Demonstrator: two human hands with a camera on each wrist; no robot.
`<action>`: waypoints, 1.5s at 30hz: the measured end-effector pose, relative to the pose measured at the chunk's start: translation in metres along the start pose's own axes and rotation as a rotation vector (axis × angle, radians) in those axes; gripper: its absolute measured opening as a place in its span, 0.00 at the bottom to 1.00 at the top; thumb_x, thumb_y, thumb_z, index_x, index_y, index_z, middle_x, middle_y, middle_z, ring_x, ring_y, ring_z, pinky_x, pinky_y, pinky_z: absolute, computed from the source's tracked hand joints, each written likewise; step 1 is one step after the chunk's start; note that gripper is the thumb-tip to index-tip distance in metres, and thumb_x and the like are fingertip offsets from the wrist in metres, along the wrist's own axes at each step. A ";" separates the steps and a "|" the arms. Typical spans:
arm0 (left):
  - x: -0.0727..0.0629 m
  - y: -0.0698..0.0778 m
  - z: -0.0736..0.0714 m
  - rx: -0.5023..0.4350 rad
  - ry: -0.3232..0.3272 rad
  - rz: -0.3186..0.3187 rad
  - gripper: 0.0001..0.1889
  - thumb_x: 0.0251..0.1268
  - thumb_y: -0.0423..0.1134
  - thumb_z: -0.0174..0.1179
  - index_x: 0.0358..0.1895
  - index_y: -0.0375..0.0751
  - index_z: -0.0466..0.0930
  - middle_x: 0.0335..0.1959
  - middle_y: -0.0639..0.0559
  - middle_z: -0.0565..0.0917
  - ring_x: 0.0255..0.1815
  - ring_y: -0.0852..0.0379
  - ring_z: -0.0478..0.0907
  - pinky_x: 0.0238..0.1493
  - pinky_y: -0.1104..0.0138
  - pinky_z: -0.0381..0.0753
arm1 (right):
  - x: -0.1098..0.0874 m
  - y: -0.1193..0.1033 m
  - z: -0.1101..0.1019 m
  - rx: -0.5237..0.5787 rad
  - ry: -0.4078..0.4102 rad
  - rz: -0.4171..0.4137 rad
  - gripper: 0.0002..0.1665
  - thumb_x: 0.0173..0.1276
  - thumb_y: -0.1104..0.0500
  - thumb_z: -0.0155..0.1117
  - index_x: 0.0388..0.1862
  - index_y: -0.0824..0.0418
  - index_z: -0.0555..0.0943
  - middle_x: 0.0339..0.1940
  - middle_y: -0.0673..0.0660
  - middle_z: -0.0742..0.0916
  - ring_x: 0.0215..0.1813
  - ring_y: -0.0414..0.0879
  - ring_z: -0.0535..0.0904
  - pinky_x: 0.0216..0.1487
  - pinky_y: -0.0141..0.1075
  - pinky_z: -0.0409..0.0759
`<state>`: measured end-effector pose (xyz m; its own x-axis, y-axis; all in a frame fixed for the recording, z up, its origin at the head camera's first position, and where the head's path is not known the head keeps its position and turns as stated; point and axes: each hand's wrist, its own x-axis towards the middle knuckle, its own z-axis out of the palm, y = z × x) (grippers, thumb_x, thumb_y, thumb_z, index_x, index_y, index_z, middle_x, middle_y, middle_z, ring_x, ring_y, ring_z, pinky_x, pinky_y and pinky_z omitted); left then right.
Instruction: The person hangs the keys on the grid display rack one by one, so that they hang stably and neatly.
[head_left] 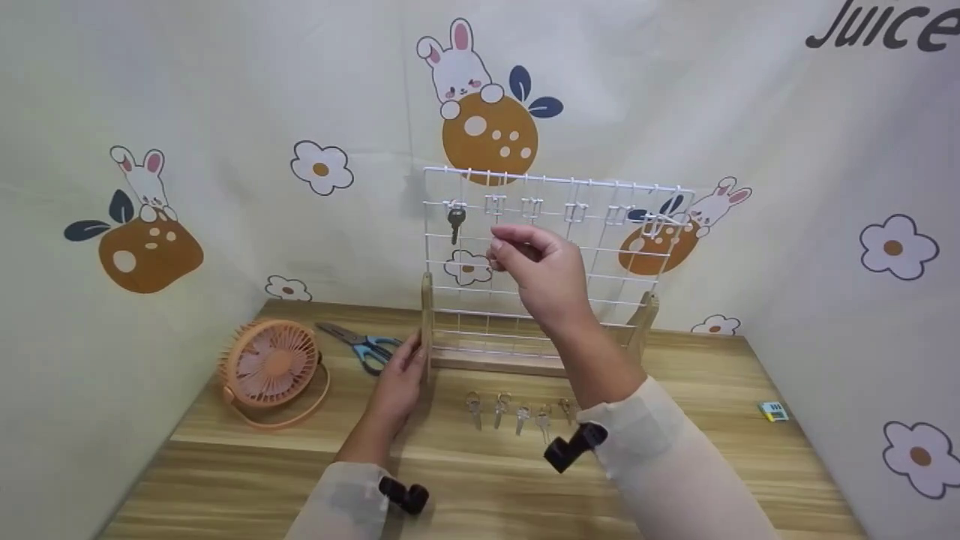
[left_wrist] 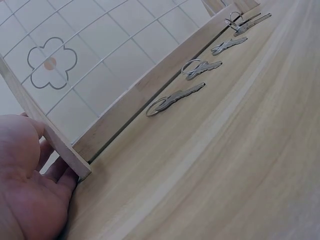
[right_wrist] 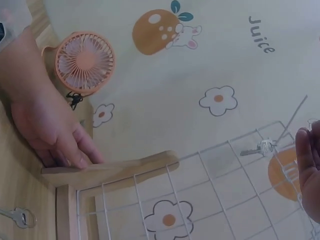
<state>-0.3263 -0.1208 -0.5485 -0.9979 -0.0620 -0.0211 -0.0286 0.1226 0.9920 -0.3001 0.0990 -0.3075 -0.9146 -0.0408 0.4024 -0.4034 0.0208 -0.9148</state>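
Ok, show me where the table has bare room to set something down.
Bare: the table in front of the row of keys, between left sleeve and right sleeve; also the wood between the right sleeve and the small blue item. Crowded: left of the rack, where the fan, scissors and left grip sit close together, and along the keys.

The bare right hand (right_wrist: 310,175) is cut by the right wrist view's edge. Whether it holds something, I cannot tell.

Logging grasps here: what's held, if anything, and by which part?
Nothing shows in the right grip; the left grip rests against the left wooden post, low down.
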 end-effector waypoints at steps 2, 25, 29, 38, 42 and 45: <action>0.001 0.000 0.001 -0.014 -0.003 0.006 0.30 0.88 0.51 0.51 0.86 0.54 0.61 0.87 0.45 0.64 0.88 0.38 0.58 0.87 0.44 0.61 | -0.007 0.009 -0.010 0.014 0.004 0.007 0.10 0.75 0.65 0.71 0.53 0.65 0.90 0.45 0.63 0.92 0.46 0.51 0.91 0.52 0.37 0.93; 0.002 -0.002 0.000 -0.002 -0.001 -0.007 0.29 0.88 0.53 0.50 0.86 0.61 0.60 0.88 0.50 0.61 0.89 0.41 0.55 0.88 0.44 0.59 | -0.068 0.128 -0.124 -0.086 0.013 0.244 0.13 0.75 0.66 0.71 0.54 0.70 0.87 0.41 0.55 0.91 0.44 0.47 0.90 0.46 0.37 0.93; 0.001 0.000 0.000 -0.014 -0.011 -0.008 0.29 0.89 0.51 0.50 0.86 0.59 0.60 0.88 0.49 0.60 0.89 0.39 0.54 0.87 0.43 0.59 | -0.075 0.144 -0.134 -0.072 0.021 0.292 0.14 0.75 0.65 0.71 0.55 0.70 0.87 0.42 0.55 0.91 0.44 0.43 0.90 0.48 0.38 0.93; 0.002 0.001 0.001 -0.001 -0.002 -0.026 0.29 0.88 0.52 0.50 0.86 0.62 0.60 0.88 0.50 0.60 0.89 0.40 0.55 0.87 0.44 0.59 | -0.079 0.175 -0.144 -0.083 0.008 0.357 0.18 0.75 0.64 0.71 0.58 0.73 0.84 0.42 0.52 0.92 0.44 0.42 0.90 0.44 0.35 0.91; 0.002 0.000 0.001 0.007 0.005 -0.038 0.29 0.88 0.54 0.50 0.85 0.64 0.60 0.88 0.51 0.60 0.89 0.40 0.56 0.87 0.44 0.61 | -0.082 0.189 -0.145 -0.117 -0.012 0.388 0.21 0.74 0.63 0.73 0.60 0.73 0.83 0.41 0.54 0.91 0.43 0.43 0.89 0.46 0.38 0.91; 0.003 0.000 0.000 0.007 0.010 -0.044 0.28 0.88 0.54 0.50 0.85 0.64 0.61 0.88 0.51 0.61 0.89 0.41 0.57 0.87 0.45 0.61 | -0.085 0.201 -0.144 -0.110 -0.032 0.431 0.22 0.73 0.63 0.74 0.62 0.73 0.83 0.41 0.53 0.90 0.42 0.44 0.87 0.45 0.37 0.90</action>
<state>-0.3289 -0.1209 -0.5487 -0.9950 -0.0773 -0.0636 -0.0731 0.1263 0.9893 -0.3077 0.2507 -0.5202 -0.9992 -0.0359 -0.0174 0.0119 0.1485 -0.9888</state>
